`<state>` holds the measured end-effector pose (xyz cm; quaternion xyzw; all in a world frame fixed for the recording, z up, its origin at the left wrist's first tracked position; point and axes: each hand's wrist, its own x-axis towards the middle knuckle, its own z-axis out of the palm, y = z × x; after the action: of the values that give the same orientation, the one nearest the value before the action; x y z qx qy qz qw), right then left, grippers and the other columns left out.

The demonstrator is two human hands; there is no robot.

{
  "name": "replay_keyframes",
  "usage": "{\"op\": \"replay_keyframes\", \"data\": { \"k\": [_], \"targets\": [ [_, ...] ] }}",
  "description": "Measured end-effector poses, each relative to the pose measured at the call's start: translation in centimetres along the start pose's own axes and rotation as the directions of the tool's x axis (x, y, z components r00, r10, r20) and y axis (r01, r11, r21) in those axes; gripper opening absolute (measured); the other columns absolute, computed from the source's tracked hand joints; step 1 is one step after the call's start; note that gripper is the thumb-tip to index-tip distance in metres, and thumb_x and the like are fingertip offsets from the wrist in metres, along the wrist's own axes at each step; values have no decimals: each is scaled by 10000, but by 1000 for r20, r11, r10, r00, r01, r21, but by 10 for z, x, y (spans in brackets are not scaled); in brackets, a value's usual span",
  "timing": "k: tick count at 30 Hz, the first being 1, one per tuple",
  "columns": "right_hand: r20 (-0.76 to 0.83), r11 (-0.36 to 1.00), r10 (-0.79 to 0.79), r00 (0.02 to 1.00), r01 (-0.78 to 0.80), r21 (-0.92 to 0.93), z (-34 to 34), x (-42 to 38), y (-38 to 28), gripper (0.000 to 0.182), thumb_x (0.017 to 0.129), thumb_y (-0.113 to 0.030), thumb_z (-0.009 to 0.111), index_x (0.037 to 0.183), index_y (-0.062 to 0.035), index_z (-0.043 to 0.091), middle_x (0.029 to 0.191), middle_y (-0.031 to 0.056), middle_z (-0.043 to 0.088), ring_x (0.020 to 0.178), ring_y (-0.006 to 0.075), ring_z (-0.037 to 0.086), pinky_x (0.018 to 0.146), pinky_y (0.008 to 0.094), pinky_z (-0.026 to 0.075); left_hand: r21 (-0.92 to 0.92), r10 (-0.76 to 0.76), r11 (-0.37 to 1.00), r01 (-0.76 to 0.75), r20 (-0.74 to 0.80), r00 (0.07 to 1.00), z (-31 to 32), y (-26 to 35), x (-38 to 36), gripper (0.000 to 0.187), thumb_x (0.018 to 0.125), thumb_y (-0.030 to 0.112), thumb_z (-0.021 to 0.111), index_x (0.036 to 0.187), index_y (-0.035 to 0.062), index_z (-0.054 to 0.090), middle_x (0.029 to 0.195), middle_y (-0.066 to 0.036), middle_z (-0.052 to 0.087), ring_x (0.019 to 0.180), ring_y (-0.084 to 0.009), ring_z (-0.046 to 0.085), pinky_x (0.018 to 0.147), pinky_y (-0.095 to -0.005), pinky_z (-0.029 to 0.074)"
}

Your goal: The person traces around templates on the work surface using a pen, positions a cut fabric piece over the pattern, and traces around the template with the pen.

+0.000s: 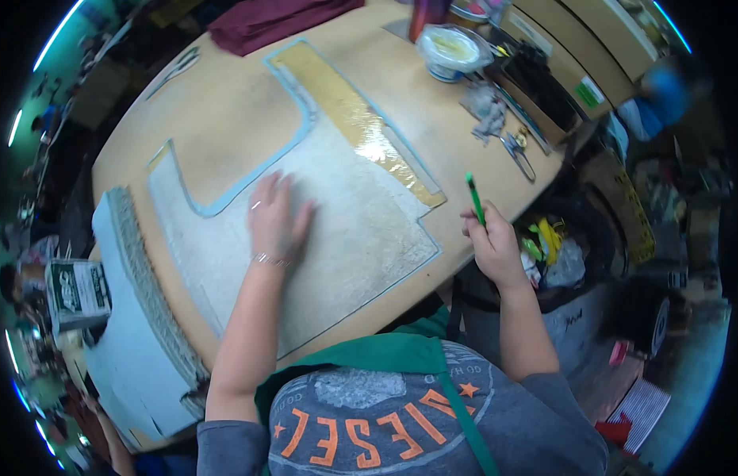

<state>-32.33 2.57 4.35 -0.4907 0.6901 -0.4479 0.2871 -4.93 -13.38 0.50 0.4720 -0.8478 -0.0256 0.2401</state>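
My left hand (272, 216) lies flat with fingers spread on a large, pale grey pattern piece (345, 238) edged in light blue. A shiny yellow-brown strip (329, 83) runs along the far right arm of this piece, which has a deep curved cut-out on its far side. Beyond the piece's right edge, my right hand (496, 244) is closed around a slim green pen (475, 198), held upright and tilted, clear of the piece. The pen's lower part is hidden by my fingers.
On the table (226, 79) are folded maroon cloth (274, 20), scissors (178, 67) at far left and more scissors (518, 155) at right. A plastic-covered tub (450, 51) stands at the back. Thick stacked light-blue sheets (139, 317) lie left; a lined bin (559, 254) sits right.
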Motion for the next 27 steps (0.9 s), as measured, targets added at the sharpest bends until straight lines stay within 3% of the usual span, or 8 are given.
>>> {"op": "replay_keyframes", "data": {
  "k": [1,4,10,16,19,22,23,27],
  "targets": [
    [-10,998,55,998,-55,28,10,12,6,108,796,-23,447,855,27,522,721,136,535,683,238,550,657,314,438,32,-97,995,99,-52,994,-18,-23,-26,473,727,289,646,1085,2,528,1143,-188,496,1075,-336,457,915,-414,355],
    [-19,903,-314,949,293,-315,29,59,26,126,780,-47,474,849,32,543,760,171,557,722,313,559,698,376,443,92,-441,884,458,-162,883,-70,-95,-112,457,742,265,636,1083,-20,526,1069,-225,514,1015,-356,475,879,-414,374],
    [1,884,-41,999,37,-465,57,108,36,257,716,-201,596,832,27,569,849,216,579,787,353,567,712,396,453,-187,-790,613,767,-141,597,-90,-134,-200,521,793,349,599,1113,-49,498,815,-143,537,782,-248,529,719,-334,428],
    [75,941,165,983,-135,-309,54,113,42,449,703,-318,663,960,27,532,855,204,598,782,292,597,693,355,461,-396,-845,466,792,66,530,-87,-123,-176,470,806,325,594,1113,-21,512,699,5,493,636,-129,467,597,-269,403],
    [226,993,116,967,-104,-63,51,103,46,553,692,-347,689,1057,22,499,833,175,604,773,255,598,683,346,460,-723,-823,104,683,323,468,-96,-143,-186,420,818,276,569,1124,-5,509,815,-13,557,740,-138,522,678,-269,426],
    [237,960,32,971,37,-279,48,79,20,596,679,-343,707,1092,27,488,871,181,605,798,262,597,694,343,461,-873,-681,35,486,335,651,-112,-132,-196,397,825,241,539,1133,-6,500,978,-54,581,892,-150,544,787,-275,425],
    [339,955,214,916,-122,-272,43,73,1,647,680,-317,707,1165,34,459,1005,217,582,925,286,579,786,333,449,-871,-673,29,491,346,654,-104,-148,-214,373,843,219,491,1137,-12,496,1089,-82,560,985,-159,533,849,-282,411],
    [418,954,30,908,98,-282,47,67,28,677,684,-277,698,1222,28,423,1138,224,524,1058,296,521,891,321,404,-869,-748,79,489,272,605,-94,-155,-225,343,863,227,477,1107,-9,526,1044,-72,578,946,-144,539,841,-276,410]
  ]
}}
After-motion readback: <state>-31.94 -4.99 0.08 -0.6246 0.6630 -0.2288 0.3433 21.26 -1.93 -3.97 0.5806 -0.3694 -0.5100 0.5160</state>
